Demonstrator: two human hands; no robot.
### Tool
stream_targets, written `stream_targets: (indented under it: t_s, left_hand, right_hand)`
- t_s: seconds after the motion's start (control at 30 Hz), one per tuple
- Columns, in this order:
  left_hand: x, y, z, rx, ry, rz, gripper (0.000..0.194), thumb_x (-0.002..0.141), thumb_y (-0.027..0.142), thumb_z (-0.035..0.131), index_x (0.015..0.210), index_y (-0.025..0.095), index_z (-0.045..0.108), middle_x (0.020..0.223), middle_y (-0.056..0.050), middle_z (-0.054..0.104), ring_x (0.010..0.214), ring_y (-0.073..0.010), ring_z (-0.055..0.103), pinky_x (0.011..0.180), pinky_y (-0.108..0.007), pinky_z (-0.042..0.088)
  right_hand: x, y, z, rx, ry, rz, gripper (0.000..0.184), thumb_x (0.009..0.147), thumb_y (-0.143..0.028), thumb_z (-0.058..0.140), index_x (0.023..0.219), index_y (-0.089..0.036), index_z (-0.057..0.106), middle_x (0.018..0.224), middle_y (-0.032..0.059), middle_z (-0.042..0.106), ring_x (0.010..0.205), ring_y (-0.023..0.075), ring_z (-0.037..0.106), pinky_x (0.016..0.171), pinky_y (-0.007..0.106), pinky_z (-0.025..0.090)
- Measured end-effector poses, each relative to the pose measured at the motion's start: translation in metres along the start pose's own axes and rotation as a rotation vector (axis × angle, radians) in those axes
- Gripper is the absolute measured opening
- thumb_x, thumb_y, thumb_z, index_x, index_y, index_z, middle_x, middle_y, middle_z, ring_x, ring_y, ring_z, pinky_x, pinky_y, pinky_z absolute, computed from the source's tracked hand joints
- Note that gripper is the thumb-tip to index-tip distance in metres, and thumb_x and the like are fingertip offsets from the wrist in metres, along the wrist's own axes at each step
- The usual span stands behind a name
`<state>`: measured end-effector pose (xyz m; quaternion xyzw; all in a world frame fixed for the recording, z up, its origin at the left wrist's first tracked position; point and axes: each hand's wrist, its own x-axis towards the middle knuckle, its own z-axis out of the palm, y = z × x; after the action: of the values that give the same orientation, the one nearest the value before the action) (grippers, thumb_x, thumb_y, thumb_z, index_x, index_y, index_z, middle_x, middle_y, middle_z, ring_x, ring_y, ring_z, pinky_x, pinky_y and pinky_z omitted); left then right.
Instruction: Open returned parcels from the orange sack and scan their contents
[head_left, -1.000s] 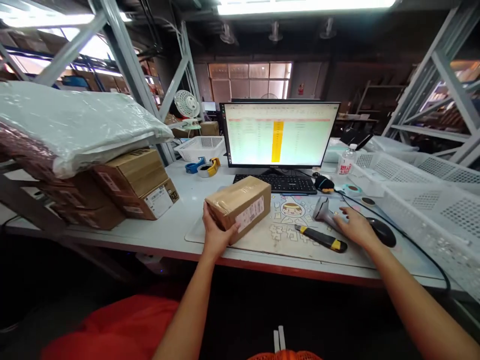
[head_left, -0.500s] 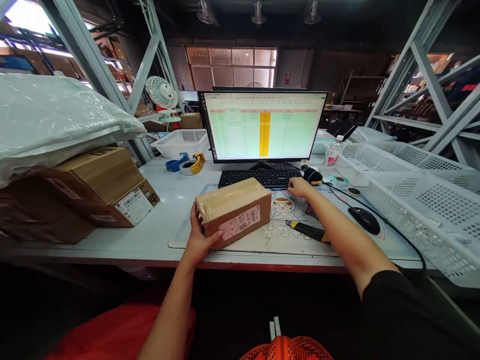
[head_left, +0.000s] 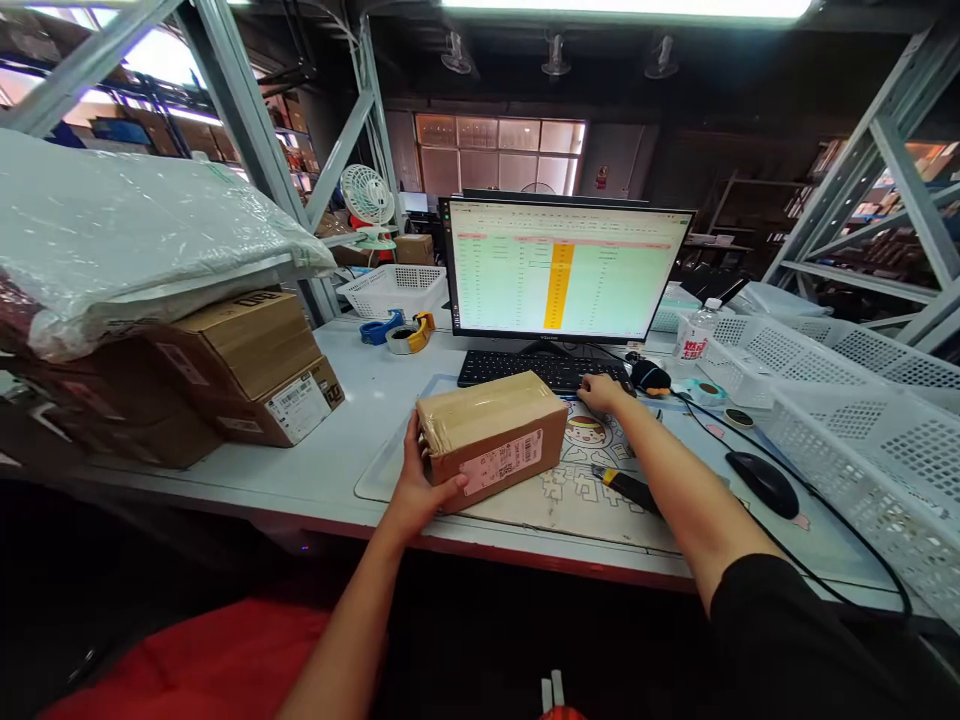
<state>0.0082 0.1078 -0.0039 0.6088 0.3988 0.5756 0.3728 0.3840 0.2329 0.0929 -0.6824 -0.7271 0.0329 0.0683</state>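
Observation:
A taped brown cardboard box (head_left: 491, 435) with a white barcode label lies on the desk mat (head_left: 570, 495). My left hand (head_left: 420, 485) grips its near left end, thumb on the front face. My right hand (head_left: 602, 392) reaches forward past the box and rests on the right end of the black keyboard (head_left: 540, 370), fingers curled down onto the keys and holding nothing. A yellow and black utility knife (head_left: 626, 486) lies on the mat under my right forearm. The monitor (head_left: 562, 270) behind the keyboard shows a spreadsheet with an orange column.
Stacked cardboard boxes (head_left: 247, 365) under a plastic-wrapped bundle (head_left: 135, 235) fill the left side. Tape dispensers (head_left: 401, 332) and a white basket (head_left: 394, 290) sit behind. A black mouse (head_left: 761, 483), cable, bottle (head_left: 694, 335) and large white baskets (head_left: 862, 420) stand at the right.
My right hand left the scanner near the mouse, crossed to the left and settled on the keyboard's right end. My left hand has kept its grip on the box.

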Motion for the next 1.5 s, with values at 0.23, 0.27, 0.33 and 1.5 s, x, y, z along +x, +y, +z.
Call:
stream_targets:
  t_s: [0.23, 0.27, 0.33, 1.5]
  left_hand:
    - [-0.002, -0.002, 0.005, -0.066, -0.006, -0.046, 0.149, 0.067, 0.056, 0.095, 0.172, 0.034, -0.008, 0.179, -0.016, 0.014, 0.163, -0.0395, 0.024, 0.133, -0.057, 0.024]
    - [-0.002, -0.003, 0.006, -0.074, -0.005, -0.042, 0.149, 0.067, 0.055, 0.096, 0.172, 0.033, -0.008, 0.179, -0.016, 0.013, 0.164, -0.0391, 0.022, 0.134, -0.057, 0.020]
    - [-0.001, -0.003, 0.009, -0.074, -0.010, -0.025, 0.150, 0.066, 0.052, 0.097, 0.172, 0.032, -0.007, 0.179, -0.016, 0.012, 0.165, -0.0380, 0.019, 0.135, -0.057, 0.014]
    - [0.013, 0.001, -0.017, -0.012, -0.184, -0.079, 0.139, 0.067, 0.041, 0.098, 0.173, 0.026, 0.009, 0.175, -0.018, 0.030, 0.159, -0.0394, 0.035, 0.132, -0.056, 0.029]
  right_hand:
    - [-0.087, 0.005, 0.000, 0.001, -0.096, -0.140, 0.041, 0.100, -0.045, 0.069, 0.130, -0.017, 0.068, 0.128, 0.0129, 0.072, 0.111, 0.0279, 0.070, 0.099, 0.042, 0.056]
    - [-0.107, 0.013, 0.006, -0.010, -0.126, -0.157, 0.044, 0.098, -0.046, 0.069, 0.133, -0.018, 0.068, 0.128, 0.0139, 0.073, 0.113, 0.0300, 0.070, 0.099, 0.042, 0.055]
    - [-0.143, 0.031, 0.021, -0.025, -0.168, -0.163, 0.052, 0.095, -0.048, 0.069, 0.141, -0.023, 0.064, 0.136, 0.0144, 0.070, 0.119, 0.0341, 0.068, 0.099, 0.043, 0.055]
    - [-0.145, -0.015, -0.032, 0.985, -0.188, 0.027, 0.048, 0.098, -0.069, 0.060, 0.085, -0.022, 0.058, 0.059, -0.0016, 0.058, 0.045, 0.0128, 0.055, 0.040, 0.023, 0.046]
